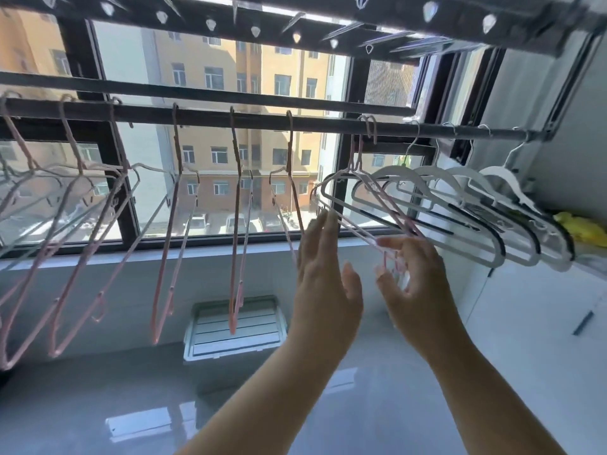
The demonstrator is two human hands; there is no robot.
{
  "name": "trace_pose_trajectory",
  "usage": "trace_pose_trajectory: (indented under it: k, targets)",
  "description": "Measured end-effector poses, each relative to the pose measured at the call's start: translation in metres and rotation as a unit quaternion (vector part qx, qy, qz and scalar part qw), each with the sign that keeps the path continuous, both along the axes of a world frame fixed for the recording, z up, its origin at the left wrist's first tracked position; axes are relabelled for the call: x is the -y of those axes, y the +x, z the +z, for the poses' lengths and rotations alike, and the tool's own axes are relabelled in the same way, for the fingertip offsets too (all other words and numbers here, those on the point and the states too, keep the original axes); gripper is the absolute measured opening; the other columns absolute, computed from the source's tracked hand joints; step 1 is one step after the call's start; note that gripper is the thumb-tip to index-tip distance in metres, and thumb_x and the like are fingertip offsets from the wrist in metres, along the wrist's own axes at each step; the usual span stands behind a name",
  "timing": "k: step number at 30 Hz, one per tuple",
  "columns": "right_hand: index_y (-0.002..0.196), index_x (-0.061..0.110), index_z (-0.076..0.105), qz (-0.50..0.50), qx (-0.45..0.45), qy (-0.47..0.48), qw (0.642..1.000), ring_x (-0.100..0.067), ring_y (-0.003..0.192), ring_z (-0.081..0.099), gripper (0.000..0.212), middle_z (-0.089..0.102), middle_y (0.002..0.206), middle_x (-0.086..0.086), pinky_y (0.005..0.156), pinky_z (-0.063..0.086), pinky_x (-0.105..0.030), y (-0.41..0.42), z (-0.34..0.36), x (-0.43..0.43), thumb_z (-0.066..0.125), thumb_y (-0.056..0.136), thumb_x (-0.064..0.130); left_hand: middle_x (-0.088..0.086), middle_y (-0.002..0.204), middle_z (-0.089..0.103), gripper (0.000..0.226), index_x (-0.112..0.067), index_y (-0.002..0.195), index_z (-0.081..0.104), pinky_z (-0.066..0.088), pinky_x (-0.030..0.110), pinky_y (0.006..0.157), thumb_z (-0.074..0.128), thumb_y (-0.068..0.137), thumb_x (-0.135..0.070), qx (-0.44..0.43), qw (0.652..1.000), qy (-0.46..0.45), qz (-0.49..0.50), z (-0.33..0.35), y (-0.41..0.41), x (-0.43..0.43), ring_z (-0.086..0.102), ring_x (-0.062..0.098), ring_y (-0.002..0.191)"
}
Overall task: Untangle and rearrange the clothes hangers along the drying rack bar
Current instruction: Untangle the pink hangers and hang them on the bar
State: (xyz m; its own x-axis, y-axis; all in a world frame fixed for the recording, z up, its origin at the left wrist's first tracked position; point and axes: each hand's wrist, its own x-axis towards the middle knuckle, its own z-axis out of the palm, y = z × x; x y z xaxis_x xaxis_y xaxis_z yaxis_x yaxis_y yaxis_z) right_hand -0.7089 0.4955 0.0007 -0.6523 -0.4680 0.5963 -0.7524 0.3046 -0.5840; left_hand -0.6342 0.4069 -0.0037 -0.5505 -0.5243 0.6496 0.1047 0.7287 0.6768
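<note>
1. Dark-framed window [126, 205]: spans the far wall, with apartment blocks and parked cars outside.
2. Glossy grey floor [98, 389]: below the sill.
3. Dark metal drying rack bar [262, 121]: runs level across the window, from the left edge to the right wall.
4. Pink wire clothes hangers [164, 267]: hooked along the left and middle of the bar, spaced apart and hanging edge-on or slanted.
5. White plastic hangers with dark strips [394, 172]: bunched close together at the bar's right end, swung out to the right.
6. White slatted plastic crate [233, 326]: on the floor under the sill.
7. Right hand [417, 280]: fingers [394, 241] narrowly curled round the lower corner of the tilted pink hanger [387, 205], which hooks on the bar just left of the white bunch.
8. Left hand [325, 274]: fingers straight and spread wide, tips by that hanger's lower rail; contact cannot be told.
9. Yellow cloth [581, 229]: on the ledge at far right.
</note>
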Motion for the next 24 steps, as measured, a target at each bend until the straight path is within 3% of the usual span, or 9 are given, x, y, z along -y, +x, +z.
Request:
trace_pose_trajectory:
  k: [2, 4, 7, 9, 13, 18, 21, 24]
  targets:
    - [0.113, 0.015, 0.058, -0.069, -0.058, 0.004, 0.996, -0.014, 0.110, 0.042, 0.031, 0.054, 0.118, -0.006, 0.091, 0.033, -0.019, -0.014, 0.009, -0.007, 0.061, 0.083, 0.013, -0.004, 0.149, 0.018, 0.061, -0.020, 0.143, 0.015, 0.004, -0.002, 0.100, 0.044, 0.090, -0.009, 0.033, 0.998, -0.008, -0.061, 0.000, -0.007, -0.015, 0.016, 0.008, 0.137]
    - [0.112, 0.013, 0.058, -0.113, -0.108, 0.028, 0.987, -0.023, 0.109, 0.046, 0.033, 0.055, 0.115, -0.011, 0.083, 0.022, -0.011, -0.028, 0.015, -0.010, 0.063, 0.080, 0.010, -0.003, 0.152, 0.010, 0.062, -0.020, 0.144, 0.006, 0.005, 0.009, 0.103, 0.042, 0.093, -0.015, 0.088, 0.990, 0.013, -0.108, -0.004, -0.018, -0.023, 0.010, 0.010, 0.139]
    - [0.119, 0.011, 0.056, -0.137, -0.134, 0.086, 0.978, -0.028, 0.109, 0.048, 0.040, 0.057, 0.115, -0.012, 0.089, 0.035, -0.026, -0.040, 0.017, -0.009, 0.064, 0.080, 0.014, 0.002, 0.154, 0.002, 0.066, -0.015, 0.144, -0.003, 0.005, 0.020, 0.109, 0.040, 0.094, -0.020, 0.169, 0.976, 0.041, -0.130, -0.012, -0.038, -0.026, 0.002, 0.015, 0.141]
    - [0.121, 0.009, 0.055, -0.152, -0.155, 0.119, 0.969, -0.030, 0.105, 0.052, 0.042, 0.060, 0.112, -0.013, 0.086, 0.045, -0.035, -0.044, 0.017, -0.007, 0.065, 0.080, 0.015, 0.004, 0.153, 0.006, 0.066, -0.012, 0.144, 0.000, 0.006, 0.021, 0.110, 0.042, 0.094, -0.021, 0.184, 0.974, 0.039, -0.129, -0.017, -0.050, -0.024, 0.005, 0.016, 0.141]
    - [0.118, 0.010, 0.058, -0.175, -0.178, 0.157, 0.956, -0.027, 0.095, 0.061, 0.034, 0.069, 0.104, -0.010, 0.080, 0.050, -0.033, -0.044, 0.022, -0.003, 0.058, 0.085, 0.016, -0.001, 0.148, 0.023, 0.059, -0.019, 0.141, 0.018, 0.017, 0.021, 0.108, 0.048, 0.092, -0.025, 0.166, 0.976, 0.061, -0.127, -0.023, -0.066, -0.022, 0.021, 0.014, 0.136]
    - [0.118, 0.015, 0.058, -0.158, -0.146, 0.145, 0.966, -0.025, 0.092, 0.066, 0.030, 0.072, 0.097, -0.007, 0.074, 0.048, -0.027, -0.041, 0.031, 0.005, 0.041, 0.095, 0.024, -0.003, 0.137, 0.039, 0.035, -0.022, 0.123, 0.047, 0.026, 0.017, 0.100, 0.053, 0.089, -0.019, 0.099, 0.986, 0.037, -0.125, -0.032, -0.072, -0.016, 0.040, 0.014, 0.124]
    - [0.120, 0.012, 0.058, -0.135, -0.124, 0.133, 0.974, -0.024, 0.095, 0.066, 0.032, 0.071, 0.102, -0.009, 0.078, 0.047, -0.025, -0.038, 0.037, 0.015, 0.040, 0.095, 0.022, -0.004, 0.136, 0.040, 0.034, -0.022, 0.123, 0.049, 0.026, 0.014, 0.098, 0.052, 0.089, -0.018, 0.066, 0.991, 0.036, -0.112, -0.037, -0.069, -0.013, 0.042, 0.012, 0.122]
    - [0.119, 0.010, 0.058, -0.122, -0.116, 0.114, 0.979, -0.024, 0.094, 0.066, 0.032, 0.071, 0.102, -0.010, 0.079, 0.047, -0.026, -0.034, 0.041, 0.026, 0.039, 0.096, 0.020, -0.004, 0.139, 0.037, 0.044, -0.023, 0.132, 0.040, 0.028, 0.019, 0.103, 0.051, 0.090, -0.019, 0.051, 0.991, 0.035, -0.117, -0.037, -0.065, -0.010, 0.039, 0.012, 0.126]
